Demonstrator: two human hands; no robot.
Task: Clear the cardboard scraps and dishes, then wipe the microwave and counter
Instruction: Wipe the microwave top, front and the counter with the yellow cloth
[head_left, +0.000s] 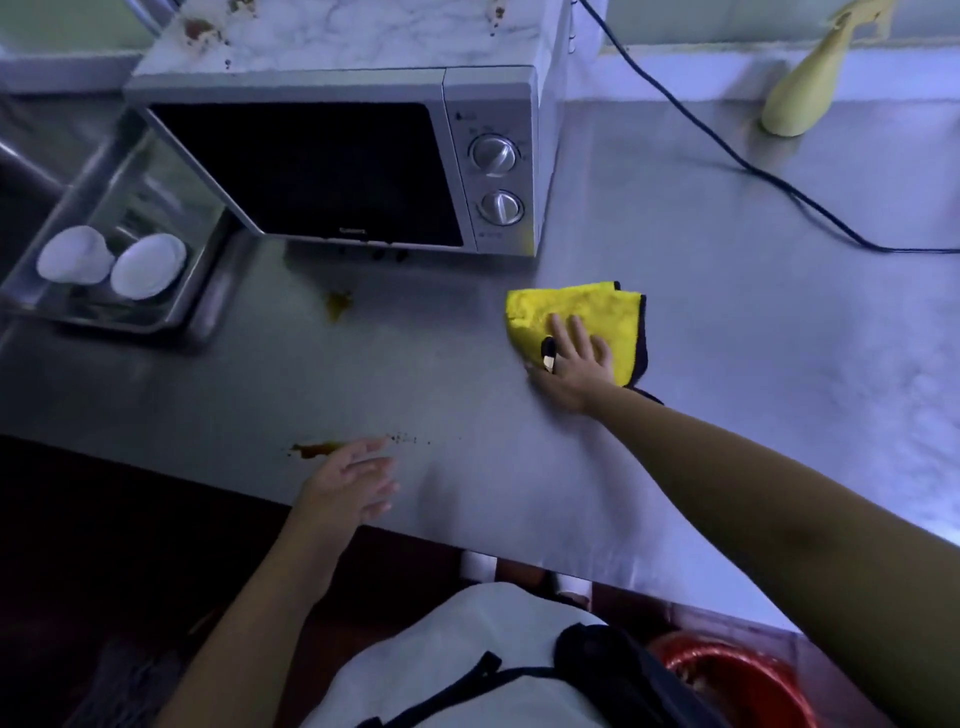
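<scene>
1. While the right hand (569, 358) lies flat in the head view, fingers straight and slightly spread, it presses on a folded yellow microfibre cloth (582, 312) with a dark edge. The cloth sits on the steel counter (727, 364). A small black-and-white object sits at this hand's thumb side; what it is cannot be told.
2. The left hand (348, 480) is open with relaxed fingers and holds nothing. It is over the counter's near edge, and whether it touches the surface cannot be told.
3. Just beyond the left hand's fingertips lies a brown smear (317, 449), with fine specks trailing toward the right hand.
4. Farther out from the left hand, toward the microwave (332, 171), is an orange-brown blot (337, 304).
5. The microwave stands beyond both hands with its door closed, its front right corner near the cloth. Rusty spots (197, 28) mark the marble-patterned surface on top of it.
6. Far to the left of the left hand, two white bowls (148, 265) sit side by side in a steel sink (31, 291).
7. Beyond the right hand and to its right, a black cable (753, 166) crosses the counter, and a pale yellow bottle (805, 88) stands by the wall.
8. Under the right forearm, below the counter, is a red bucket (727, 680).
</scene>
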